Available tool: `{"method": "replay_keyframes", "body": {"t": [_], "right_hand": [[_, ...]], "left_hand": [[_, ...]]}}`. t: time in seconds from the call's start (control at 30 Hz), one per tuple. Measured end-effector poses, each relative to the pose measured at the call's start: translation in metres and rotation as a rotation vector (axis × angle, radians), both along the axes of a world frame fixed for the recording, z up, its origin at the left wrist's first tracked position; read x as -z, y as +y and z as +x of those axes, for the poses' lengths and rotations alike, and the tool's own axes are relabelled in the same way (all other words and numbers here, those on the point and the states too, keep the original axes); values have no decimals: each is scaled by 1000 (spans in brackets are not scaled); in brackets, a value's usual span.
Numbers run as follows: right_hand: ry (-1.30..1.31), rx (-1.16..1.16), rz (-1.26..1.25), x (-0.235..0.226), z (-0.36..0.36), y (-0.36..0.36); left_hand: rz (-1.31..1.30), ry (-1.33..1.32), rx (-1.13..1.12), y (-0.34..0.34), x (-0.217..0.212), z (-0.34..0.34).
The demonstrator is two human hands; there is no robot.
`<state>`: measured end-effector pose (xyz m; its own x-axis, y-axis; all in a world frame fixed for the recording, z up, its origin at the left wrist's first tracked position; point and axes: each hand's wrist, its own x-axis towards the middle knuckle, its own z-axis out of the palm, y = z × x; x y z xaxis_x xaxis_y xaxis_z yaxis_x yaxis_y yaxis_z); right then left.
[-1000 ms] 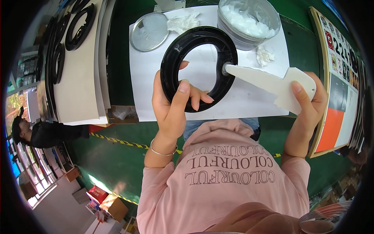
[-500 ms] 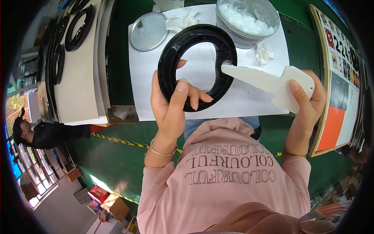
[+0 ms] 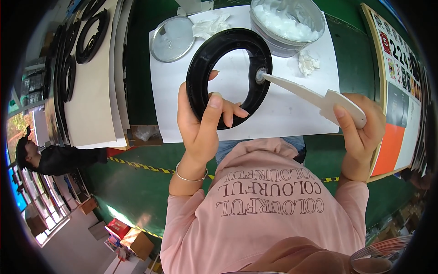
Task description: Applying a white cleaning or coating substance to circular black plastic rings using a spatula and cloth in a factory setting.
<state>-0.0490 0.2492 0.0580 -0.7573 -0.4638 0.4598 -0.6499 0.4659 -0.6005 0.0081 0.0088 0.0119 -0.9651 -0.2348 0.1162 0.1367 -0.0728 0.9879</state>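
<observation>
Head cam: right hand now pinches the white scraper edge-on, so white paste shows on the black ring left hand grips.

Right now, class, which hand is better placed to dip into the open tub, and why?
Probably the right hand: it holds the white scraper, and the tub stands beyond the black ring, to its right. The left hand is occupied gripping that ring.
</observation>
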Motion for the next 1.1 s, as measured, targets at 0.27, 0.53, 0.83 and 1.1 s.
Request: {"method": "replay_keyframes", "body": {"t": [0.27, 0.53, 0.83, 1.1], "right_hand": [[-39, 172, -116, 1, 2, 4], [287, 193, -161, 16, -4, 10], [-557, 497, -712, 71, -49, 28], [-580, 640, -878, 75, -36, 64]], "left_hand": [[176, -23, 5, -3, -1, -3], [312, -71, -2, -6, 0, -4], [377, -59, -7, -9, 3, -3], [384, -46, 7, -11, 3, -4]]}}
